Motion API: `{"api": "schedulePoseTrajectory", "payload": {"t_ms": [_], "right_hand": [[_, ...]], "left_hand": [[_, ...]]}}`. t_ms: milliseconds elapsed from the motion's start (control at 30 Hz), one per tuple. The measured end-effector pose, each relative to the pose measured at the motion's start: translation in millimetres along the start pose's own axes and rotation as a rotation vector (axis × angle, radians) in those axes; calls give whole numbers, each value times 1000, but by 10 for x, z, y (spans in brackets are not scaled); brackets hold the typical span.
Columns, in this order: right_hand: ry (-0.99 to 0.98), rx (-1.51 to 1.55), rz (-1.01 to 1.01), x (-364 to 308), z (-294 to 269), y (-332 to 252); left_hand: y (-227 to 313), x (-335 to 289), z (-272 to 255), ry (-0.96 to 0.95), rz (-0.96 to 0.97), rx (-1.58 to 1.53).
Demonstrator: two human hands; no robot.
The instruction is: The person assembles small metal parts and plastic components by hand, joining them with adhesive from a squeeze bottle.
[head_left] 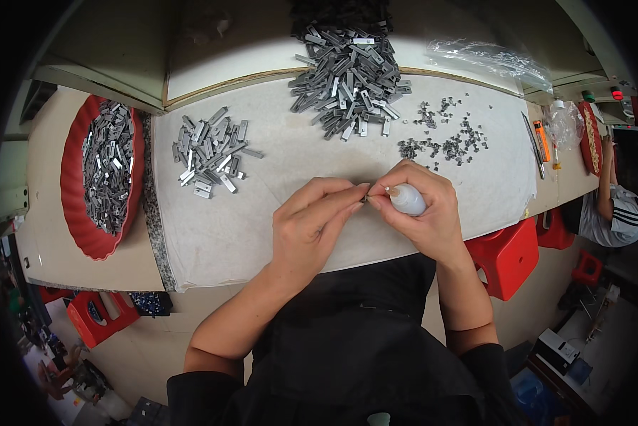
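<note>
White cloth (262, 220) covers the bench, red stools (507, 259) beneath.

On the desk (276, 234) a mat carries three groups of parts: a large heap of metal strips (351, 82) at the far middle, a smaller heap of strips (211, 151) to its left and nearer, and tiny clips (450, 138) scattered to its right. A tray (74, 213) holding more strips sits left of the mat. Both hands meet at the mat's near edge, the right hand (422, 206) beside the left hand (312, 227)
</note>
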State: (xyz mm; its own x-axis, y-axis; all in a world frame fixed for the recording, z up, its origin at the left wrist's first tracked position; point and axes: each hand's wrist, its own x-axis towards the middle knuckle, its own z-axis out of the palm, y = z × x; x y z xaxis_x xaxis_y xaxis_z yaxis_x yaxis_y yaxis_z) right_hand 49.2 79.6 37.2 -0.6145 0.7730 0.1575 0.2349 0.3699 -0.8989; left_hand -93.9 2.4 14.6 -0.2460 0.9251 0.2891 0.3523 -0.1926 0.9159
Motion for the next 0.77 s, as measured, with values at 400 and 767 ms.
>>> {"api": "schedulePoseTrajectory", "payload": {"t_ms": [400, 767], "right_hand": [[98, 177, 184, -56, 89, -2], [66, 447, 392, 0, 188, -20]], "left_hand": [[-70, -13, -18, 25, -132, -151], [-71, -9, -54, 18, -227, -333]]}}
